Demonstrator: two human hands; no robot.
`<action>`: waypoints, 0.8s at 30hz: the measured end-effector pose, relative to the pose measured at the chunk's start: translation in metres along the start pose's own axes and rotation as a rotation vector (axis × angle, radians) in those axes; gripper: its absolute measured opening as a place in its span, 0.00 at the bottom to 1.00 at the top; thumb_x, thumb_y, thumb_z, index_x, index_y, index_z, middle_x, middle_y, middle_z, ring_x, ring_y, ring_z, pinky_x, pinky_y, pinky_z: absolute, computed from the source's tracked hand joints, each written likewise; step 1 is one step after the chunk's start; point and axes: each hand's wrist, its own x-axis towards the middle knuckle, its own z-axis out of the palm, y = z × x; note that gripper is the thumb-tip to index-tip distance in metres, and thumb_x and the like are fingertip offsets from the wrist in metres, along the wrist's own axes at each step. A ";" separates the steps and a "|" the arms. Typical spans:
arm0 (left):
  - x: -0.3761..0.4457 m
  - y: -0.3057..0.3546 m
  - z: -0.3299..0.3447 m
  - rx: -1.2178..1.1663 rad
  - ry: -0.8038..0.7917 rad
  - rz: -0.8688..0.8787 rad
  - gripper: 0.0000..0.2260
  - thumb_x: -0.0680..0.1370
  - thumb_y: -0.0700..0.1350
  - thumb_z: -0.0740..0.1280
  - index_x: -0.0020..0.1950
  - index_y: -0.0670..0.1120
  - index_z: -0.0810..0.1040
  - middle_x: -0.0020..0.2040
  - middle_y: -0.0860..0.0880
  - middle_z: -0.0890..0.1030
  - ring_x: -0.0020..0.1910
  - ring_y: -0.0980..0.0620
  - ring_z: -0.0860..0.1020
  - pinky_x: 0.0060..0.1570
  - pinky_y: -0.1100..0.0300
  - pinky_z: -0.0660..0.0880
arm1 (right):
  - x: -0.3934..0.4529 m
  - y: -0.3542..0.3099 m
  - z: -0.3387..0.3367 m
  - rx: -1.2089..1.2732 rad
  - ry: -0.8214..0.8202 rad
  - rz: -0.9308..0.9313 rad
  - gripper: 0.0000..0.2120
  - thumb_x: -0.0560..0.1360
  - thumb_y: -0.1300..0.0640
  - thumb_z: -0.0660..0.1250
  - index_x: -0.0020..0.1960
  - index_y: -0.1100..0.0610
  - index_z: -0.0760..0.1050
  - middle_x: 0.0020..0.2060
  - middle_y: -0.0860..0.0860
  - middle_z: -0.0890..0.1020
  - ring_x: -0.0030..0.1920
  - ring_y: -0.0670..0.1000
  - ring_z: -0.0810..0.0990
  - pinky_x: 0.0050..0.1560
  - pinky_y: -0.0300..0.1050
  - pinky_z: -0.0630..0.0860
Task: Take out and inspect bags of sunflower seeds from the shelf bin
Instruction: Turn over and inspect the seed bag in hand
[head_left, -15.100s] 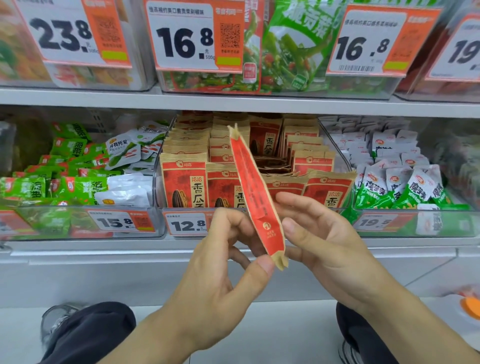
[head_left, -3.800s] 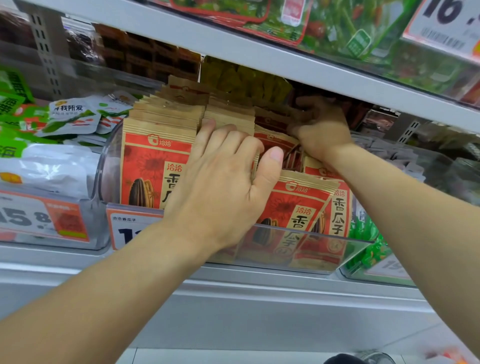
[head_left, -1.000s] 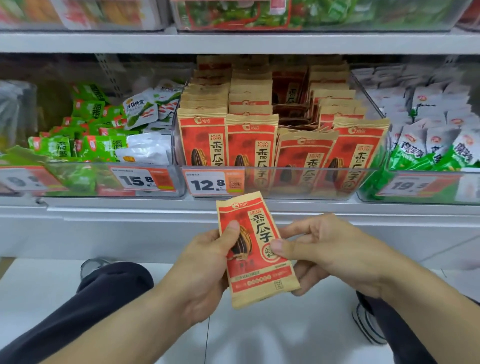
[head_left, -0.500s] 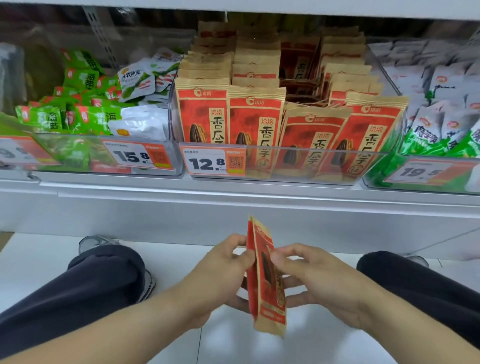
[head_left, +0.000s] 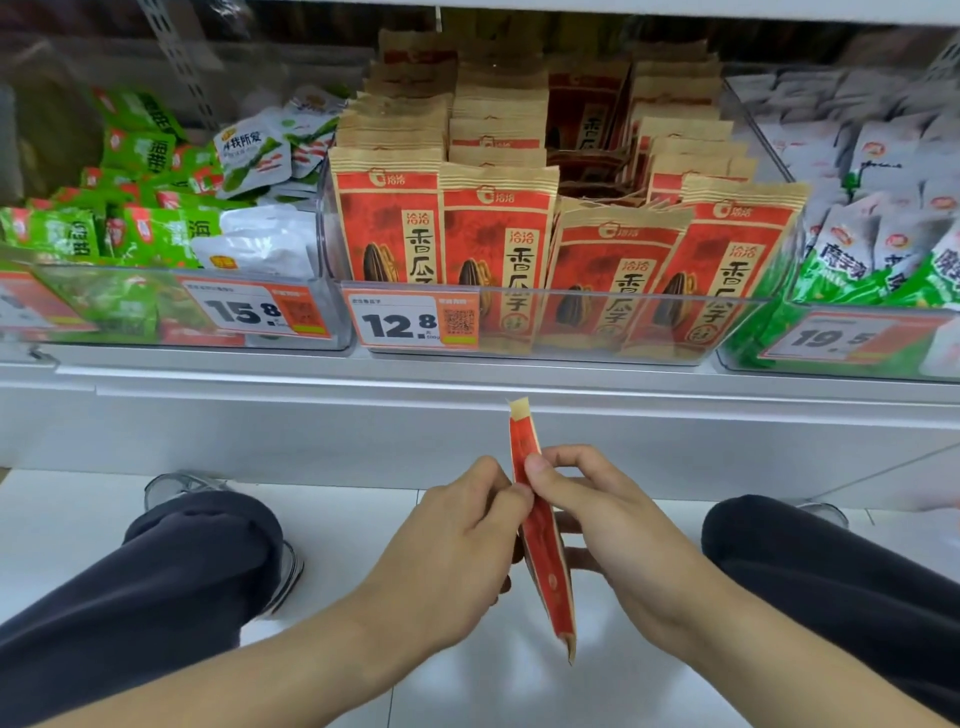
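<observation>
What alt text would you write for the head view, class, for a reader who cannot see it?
Both hands, left hand and right hand, pinch one red sunflower seed bag edge-on, below a clear shelf bin packed with upright matching bags and tagged 12.8. Neighbouring bins hold green and white snack packs.

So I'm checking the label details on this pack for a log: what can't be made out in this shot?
- Held seed bag: edge-on in the head view, so its printed faces are hidden.
- Its middle: covered by the left hand and right hand.
- Back rows in the seed bin: hidden by the front bags.
- Price tag 12.8: small print too tiny.
- Right bin's tag: blurred and angled.
</observation>
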 end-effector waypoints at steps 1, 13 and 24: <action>0.001 0.000 -0.001 0.004 0.000 0.003 0.16 0.84 0.53 0.57 0.45 0.43 0.74 0.37 0.47 0.82 0.36 0.44 0.83 0.37 0.49 0.82 | -0.001 0.000 0.000 0.014 -0.011 0.010 0.13 0.80 0.45 0.66 0.58 0.52 0.76 0.42 0.54 0.87 0.44 0.55 0.87 0.58 0.58 0.80; 0.014 -0.005 -0.008 -0.015 0.062 0.115 0.18 0.86 0.47 0.52 0.45 0.46 0.78 0.34 0.40 0.82 0.30 0.43 0.82 0.31 0.50 0.81 | -0.003 -0.008 -0.005 0.030 -0.103 0.034 0.17 0.75 0.56 0.73 0.63 0.52 0.76 0.50 0.53 0.87 0.50 0.57 0.86 0.62 0.59 0.77; 0.003 -0.001 -0.017 0.125 -0.149 0.076 0.17 0.80 0.58 0.62 0.42 0.47 0.75 0.38 0.48 0.82 0.30 0.45 0.82 0.31 0.50 0.80 | 0.007 -0.007 -0.014 0.268 0.084 0.077 0.26 0.75 0.49 0.73 0.68 0.57 0.70 0.42 0.55 0.88 0.44 0.52 0.86 0.57 0.53 0.81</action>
